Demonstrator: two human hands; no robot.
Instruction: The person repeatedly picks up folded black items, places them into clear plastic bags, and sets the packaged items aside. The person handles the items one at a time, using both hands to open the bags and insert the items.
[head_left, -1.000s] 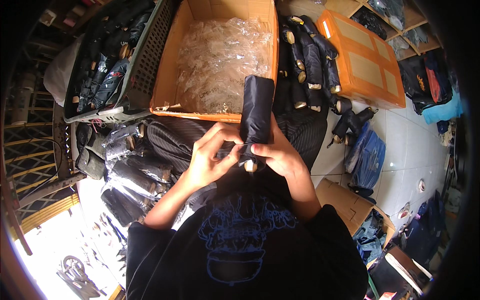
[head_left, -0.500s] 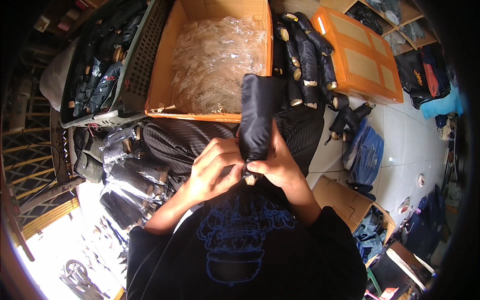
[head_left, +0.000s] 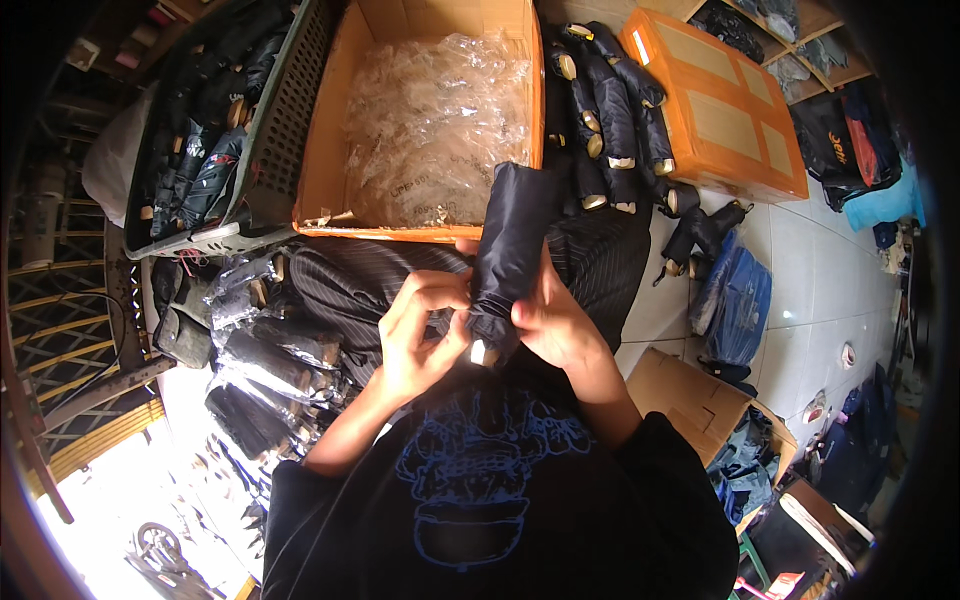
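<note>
Folded dark navy umbrella (head_left: pixel 508 255) in its sleeve, upright, pale handle end down, above the lap

Folded umbrella (head_left: pixel 510 250) between left hand (head_left: pixel 420 335) and right hand (head_left: pixel 555 320); beyond, cardboard box (head_left: pixel 330 150) (plastic sleeves (head_left: pixel 435 125) inside); basket (head_left: pixel 275 130) left of box.

A cramped stockroom or packing workshop for folded umbrellas: a cardboard box (head_left: pixel 330 150) of clear plastic sleeves (head_left: pixel 440 120) at top centre, a grey crate (head_left: pixel 275 130) of umbrellas (head_left: pixel 195 165) upper left, wrapped umbrellas (head_left: pixel 270 350) at left, an orange carton (head_left: pixel 715 105) upper right, white tiled floor (head_left: pixel 810 290).
</note>
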